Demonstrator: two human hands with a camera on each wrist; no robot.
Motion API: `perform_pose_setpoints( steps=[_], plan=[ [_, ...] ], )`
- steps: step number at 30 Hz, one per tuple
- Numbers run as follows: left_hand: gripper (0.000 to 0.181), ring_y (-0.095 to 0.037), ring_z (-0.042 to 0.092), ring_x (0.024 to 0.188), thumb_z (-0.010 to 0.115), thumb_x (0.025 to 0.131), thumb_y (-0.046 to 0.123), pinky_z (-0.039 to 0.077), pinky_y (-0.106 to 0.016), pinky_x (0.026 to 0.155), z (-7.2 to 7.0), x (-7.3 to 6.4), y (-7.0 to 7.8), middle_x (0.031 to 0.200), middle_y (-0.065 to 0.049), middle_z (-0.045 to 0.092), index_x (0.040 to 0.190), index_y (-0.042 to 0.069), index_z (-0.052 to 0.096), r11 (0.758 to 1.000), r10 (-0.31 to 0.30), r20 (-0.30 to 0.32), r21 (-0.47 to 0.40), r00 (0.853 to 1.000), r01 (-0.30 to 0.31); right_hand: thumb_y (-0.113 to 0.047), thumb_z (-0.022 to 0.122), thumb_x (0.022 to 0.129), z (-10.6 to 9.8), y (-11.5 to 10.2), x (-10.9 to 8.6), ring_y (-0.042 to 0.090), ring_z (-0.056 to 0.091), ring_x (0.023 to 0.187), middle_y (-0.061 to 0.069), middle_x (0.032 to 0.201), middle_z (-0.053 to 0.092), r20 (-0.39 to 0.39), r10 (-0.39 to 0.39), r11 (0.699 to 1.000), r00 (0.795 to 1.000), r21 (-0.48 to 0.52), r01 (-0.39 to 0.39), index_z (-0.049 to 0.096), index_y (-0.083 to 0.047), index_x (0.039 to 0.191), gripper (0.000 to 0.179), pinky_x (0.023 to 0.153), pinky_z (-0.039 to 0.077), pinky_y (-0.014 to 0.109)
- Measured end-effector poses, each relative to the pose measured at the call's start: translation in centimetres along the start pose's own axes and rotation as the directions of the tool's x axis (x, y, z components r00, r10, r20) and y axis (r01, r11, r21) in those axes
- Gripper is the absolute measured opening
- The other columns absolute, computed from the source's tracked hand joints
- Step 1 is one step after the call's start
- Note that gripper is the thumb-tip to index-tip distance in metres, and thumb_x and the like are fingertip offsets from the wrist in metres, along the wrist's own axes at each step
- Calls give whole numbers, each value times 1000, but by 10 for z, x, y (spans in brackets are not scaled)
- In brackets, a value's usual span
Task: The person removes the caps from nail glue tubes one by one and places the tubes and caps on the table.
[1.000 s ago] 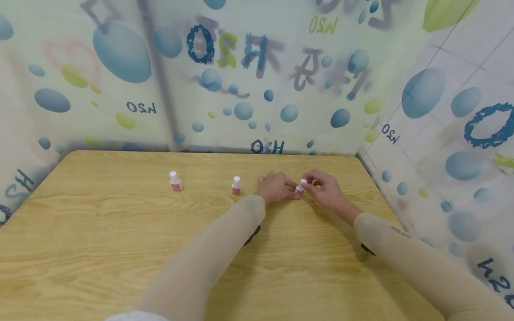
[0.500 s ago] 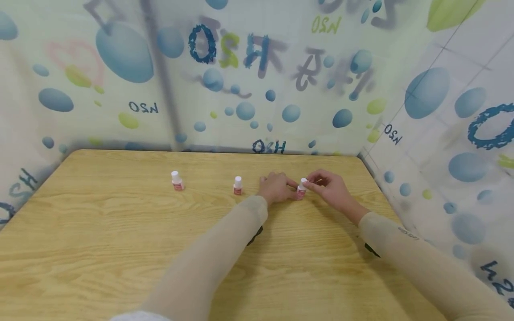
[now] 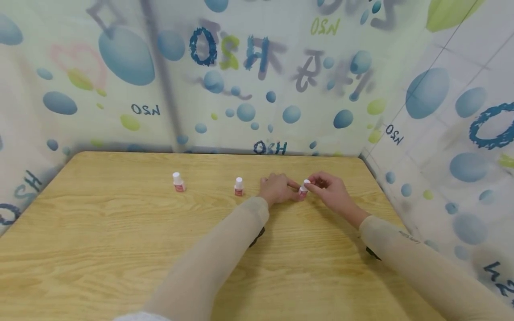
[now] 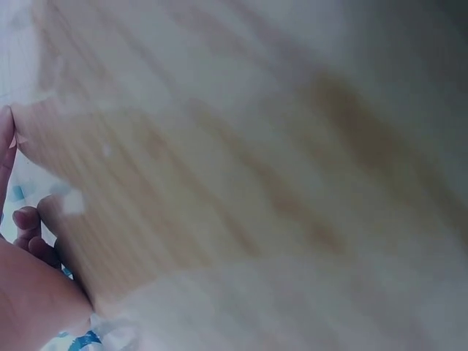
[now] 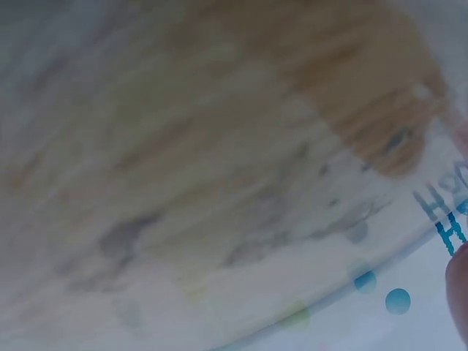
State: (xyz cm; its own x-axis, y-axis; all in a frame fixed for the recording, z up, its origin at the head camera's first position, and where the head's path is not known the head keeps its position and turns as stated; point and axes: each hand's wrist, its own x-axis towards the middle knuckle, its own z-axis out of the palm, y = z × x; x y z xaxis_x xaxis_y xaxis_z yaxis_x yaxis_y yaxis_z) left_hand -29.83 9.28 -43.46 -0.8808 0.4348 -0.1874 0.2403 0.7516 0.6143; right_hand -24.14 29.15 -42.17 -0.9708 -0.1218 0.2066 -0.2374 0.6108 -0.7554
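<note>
At the right rear of the table, a small white-capped bottle [image 3: 303, 192] with a pink-red label stands slightly tilted between both hands. My left hand [image 3: 277, 188] rests low on the table and pinches the bottle's lower body between thumb and forefinger. From the right, my right hand [image 3: 331, 189] grips its white cap with thumb and fingertips. Two similar bottles stand upright to the left: a middle bottle [image 3: 238, 187] near my left hand and a left bottle [image 3: 178, 183] farther off. The left wrist view shows part of my left hand [image 4: 33, 285] at its edge.
The wooden table [image 3: 120, 232] reaches back to a wall [image 3: 257, 89] printed with blue and green drops and lettering. Another printed wall [image 3: 433, 178] rises along the right side. Both sleeved forearms cross the table from the front.
The bottle between my hands tilts a little differently, and my right fingers shift slightly at its cap. The whole view drifts slightly; the other two bottles keep their places.
</note>
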Motion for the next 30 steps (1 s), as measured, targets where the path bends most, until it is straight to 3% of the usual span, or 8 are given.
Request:
perform_pose_setpoints(
  steps=[5,13,20,26,30],
  plan=[
    [43,-30,50,130,83,87,57,27,-52,109,-2,-3,0,147,3,67,126,38,78,1000,7,3,-7,1000,-7,-18,74,101,-1,0,1,17,55,82,8,90,67,25,-102,991,995,-80,103,71,-6,108,15,71,47,22],
    [44,-28,49,129,84,87,57,26,-52,109,1,5,-3,151,5,65,128,40,77,1000,-2,25,-6,1000,2,-10,68,104,-7,0,4,14,57,84,4,96,67,115,-253,952,961,-150,268,69,-6,111,8,75,49,25],
    [45,-28,51,130,85,85,57,27,-52,108,1,5,-2,149,6,66,126,40,78,1000,-16,16,6,1000,15,-18,77,99,-9,-3,5,14,57,81,4,92,69,77,-207,963,975,-160,217,73,-8,109,15,73,50,24],
    [44,-29,53,131,84,87,57,28,-52,109,-2,-4,2,148,5,67,127,39,78,1000,5,-9,13,1000,-5,-23,80,98,-8,-7,5,19,55,79,4,88,65,37,-146,970,989,-189,150,73,-9,104,17,70,46,24],
    [46,-30,53,131,83,87,57,28,-53,110,-4,-9,4,148,4,67,128,38,78,1000,10,-14,11,1000,-10,-23,80,97,-7,-6,4,18,53,78,4,86,64,22,-144,969,989,-200,146,72,-8,101,17,68,45,23]
  ],
)
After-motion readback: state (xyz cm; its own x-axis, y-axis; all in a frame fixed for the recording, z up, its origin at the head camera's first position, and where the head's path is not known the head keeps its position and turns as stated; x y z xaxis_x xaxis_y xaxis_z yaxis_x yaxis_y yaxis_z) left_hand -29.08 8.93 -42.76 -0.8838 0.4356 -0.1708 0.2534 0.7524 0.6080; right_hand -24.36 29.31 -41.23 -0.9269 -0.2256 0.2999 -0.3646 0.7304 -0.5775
